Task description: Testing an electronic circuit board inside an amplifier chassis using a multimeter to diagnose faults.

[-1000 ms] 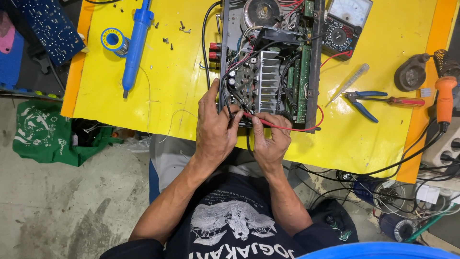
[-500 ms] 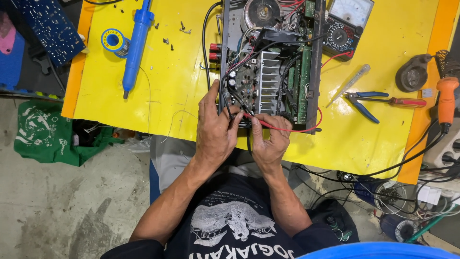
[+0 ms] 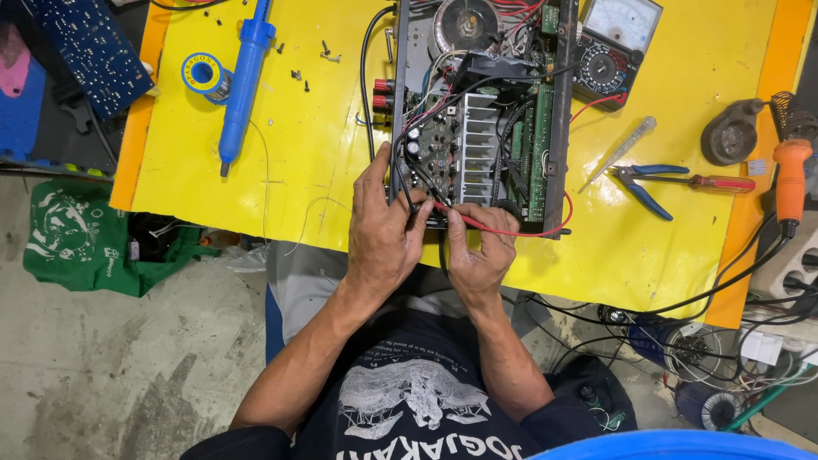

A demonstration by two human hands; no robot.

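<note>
Opened black metal amplifier chassis with circuit boards and silver heat sink (image 3: 477, 128) at far centre of yellow tabletop (image 3: 315, 128). Left hand (image 3: 383, 234) pinching black probe lead at chassis near edge; right hand (image 3: 479, 260) pinching thin red test probe (image 3: 490, 226). Analog multimeter (image 3: 613, 43) far right; blue-handled pliers (image 3: 660, 181) right.

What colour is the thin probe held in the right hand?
Red; the probe in the right hand shows only in the head view.

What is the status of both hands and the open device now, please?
Left hand on black probe at open amplifier chassis. Right hand pinches red probe at board edge. Meter behind; wires crowd the spot.
</note>
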